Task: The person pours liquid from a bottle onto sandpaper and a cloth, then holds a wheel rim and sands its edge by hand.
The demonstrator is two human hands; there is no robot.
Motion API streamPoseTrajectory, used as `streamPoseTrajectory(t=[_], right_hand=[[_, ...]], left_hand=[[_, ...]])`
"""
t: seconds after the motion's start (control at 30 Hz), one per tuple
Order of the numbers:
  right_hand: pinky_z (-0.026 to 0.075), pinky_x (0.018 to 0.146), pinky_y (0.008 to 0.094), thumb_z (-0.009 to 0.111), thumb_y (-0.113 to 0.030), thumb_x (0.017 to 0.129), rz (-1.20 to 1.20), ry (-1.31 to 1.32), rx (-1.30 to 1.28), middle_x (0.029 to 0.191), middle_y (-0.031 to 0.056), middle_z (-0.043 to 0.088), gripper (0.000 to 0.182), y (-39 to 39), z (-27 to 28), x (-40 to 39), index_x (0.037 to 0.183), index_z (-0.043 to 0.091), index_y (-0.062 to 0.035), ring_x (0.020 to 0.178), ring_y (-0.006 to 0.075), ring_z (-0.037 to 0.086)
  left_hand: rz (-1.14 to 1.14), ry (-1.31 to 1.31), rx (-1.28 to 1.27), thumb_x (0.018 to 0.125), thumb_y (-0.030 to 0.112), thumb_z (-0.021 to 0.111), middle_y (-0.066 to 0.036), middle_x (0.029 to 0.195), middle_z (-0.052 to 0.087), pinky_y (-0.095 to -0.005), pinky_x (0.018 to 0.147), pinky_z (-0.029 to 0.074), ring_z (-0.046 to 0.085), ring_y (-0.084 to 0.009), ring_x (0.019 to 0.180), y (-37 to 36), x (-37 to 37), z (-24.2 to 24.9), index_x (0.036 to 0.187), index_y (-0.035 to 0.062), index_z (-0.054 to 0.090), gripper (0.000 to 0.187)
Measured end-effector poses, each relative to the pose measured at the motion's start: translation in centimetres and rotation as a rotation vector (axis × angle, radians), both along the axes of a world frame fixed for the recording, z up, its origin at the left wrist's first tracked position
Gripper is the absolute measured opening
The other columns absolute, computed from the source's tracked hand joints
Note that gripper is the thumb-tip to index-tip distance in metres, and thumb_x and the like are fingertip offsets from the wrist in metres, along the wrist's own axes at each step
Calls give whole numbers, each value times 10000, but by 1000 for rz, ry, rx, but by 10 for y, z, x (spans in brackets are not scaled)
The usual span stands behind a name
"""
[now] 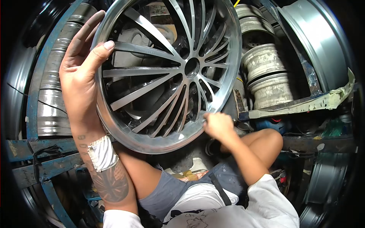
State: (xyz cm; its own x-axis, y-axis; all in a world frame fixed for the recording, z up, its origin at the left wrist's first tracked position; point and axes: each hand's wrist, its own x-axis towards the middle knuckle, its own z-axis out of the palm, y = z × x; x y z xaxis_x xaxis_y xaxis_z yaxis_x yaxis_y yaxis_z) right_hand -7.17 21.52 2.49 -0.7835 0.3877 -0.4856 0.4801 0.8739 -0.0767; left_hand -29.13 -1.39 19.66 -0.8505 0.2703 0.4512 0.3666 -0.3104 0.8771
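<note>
A large multi-spoke alloy wheel (187,78) stands tilted before me, its spokes bright-faced with dark gaps between them. On the wheel's left edge, my left hand (81,66) steadies it, thumb over the front lip and fingers up along the outer side. My right hand (220,127) is closed in a fist at the lower right of the lip. A small dark bit shows at its fingertips, too hidden to name. The lip near that hand looks shiny. A whitish patch (103,154) is wrapped on my left forearm.
Worn steel wheels (266,60) are stacked on the right, with a larger silver rim (319,41) beyond them. More silver rims (53,110) line the left inside a blue metal rack (32,95). A taped ledge (300,108) juts out at right. My bent legs (262,142) are below the wheel.
</note>
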Motion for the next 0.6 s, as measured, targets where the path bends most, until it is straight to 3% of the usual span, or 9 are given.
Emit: streamPoseTrajectory(t=[0.17, 0.2, 0.27, 0.33, 0.4, 0.47, 0.53, 0.6], right_hand=[[593, 896, 465, 669, -292, 845, -81, 24, -141, 1017, 176, 772, 316, 32, 9, -16, 1108, 773, -151, 994, 347, 751], [590, 904, 468, 666, -297, 836, 50, -14, 17, 1030, 176, 772, 328, 21, 0, -14, 1115, 774, -163, 996, 350, 749], [586, 918, 467, 664, -308, 827, 116, -79, -20, 1042, 176, 771, 343, -3, 8, -13, 1123, 774, -177, 1012, 350, 744], [579, 937, 461, 667, -309, 822, -13, -31, -145, 1039, 169, 771, 316, 20, 9, -18, 1076, 784, -164, 1049, 328, 736], [580, 933, 456, 668, -301, 823, -58, -30, -114, 1051, 162, 772, 326, 32, 10, -23, 1098, 791, -175, 1036, 328, 740], [581, 913, 476, 674, -284, 824, 87, -73, 27, 1088, 160, 770, 346, 6, -3, -16, 1137, 779, -181, 1015, 336, 746], [582, 904, 486, 666, -280, 829, 40, -37, -54, 1069, 176, 769, 321, -2, 5, -10, 1109, 774, -167, 1011, 345, 745], [581, 928, 475, 684, -312, 843, -87, 9, -83, 1041, 204, 764, 384, 26, 9, -13, 1195, 767, -183, 1003, 370, 740]], left_hand=[[-11, 6, -3, 886, 10, 742, -172, 1353, 674, -341, 1085, 502, 666, -215, 1209, -2, -3, -2, 1386, -19, 629, 513], [-1, 10, -4, 887, 10, 741, -172, 1355, 673, -341, 1087, 500, 665, -215, 1212, -2, -4, -1, 1386, -19, 628, 513], [17, 8, -9, 888, 10, 740, -171, 1360, 670, -342, 1090, 497, 662, -214, 1217, 0, -1, -1, 1388, -19, 627, 513], [1, 7, -4, 893, 12, 736, -167, 1364, 669, -339, 1092, 494, 661, -208, 1221, -1, -2, -2, 1388, -16, 628, 508], [-19, 0, 6, 894, 17, 738, -164, 1367, 668, -334, 1094, 492, 659, -206, 1223, -3, -2, -2, 1392, -14, 625, 511], [10, 13, -80, 951, 72, 689, -154, 1381, 663, -348, 1080, 530, 661, -213, 1242, -4, -3, -3, 1443, 27, 593, 503], [28, -2, -126, 955, 63, 680, -154, 1383, 661, -345, 1072, 536, 663, -211, 1238, -7, -2, -4, 1445, 28, 591, 500], [-9, -8, -92, 956, 59, 677, -153, 1384, 660, -347, 1071, 538, 665, -214, 1234, -7, -2, -4, 1442, 30, 594, 494]])
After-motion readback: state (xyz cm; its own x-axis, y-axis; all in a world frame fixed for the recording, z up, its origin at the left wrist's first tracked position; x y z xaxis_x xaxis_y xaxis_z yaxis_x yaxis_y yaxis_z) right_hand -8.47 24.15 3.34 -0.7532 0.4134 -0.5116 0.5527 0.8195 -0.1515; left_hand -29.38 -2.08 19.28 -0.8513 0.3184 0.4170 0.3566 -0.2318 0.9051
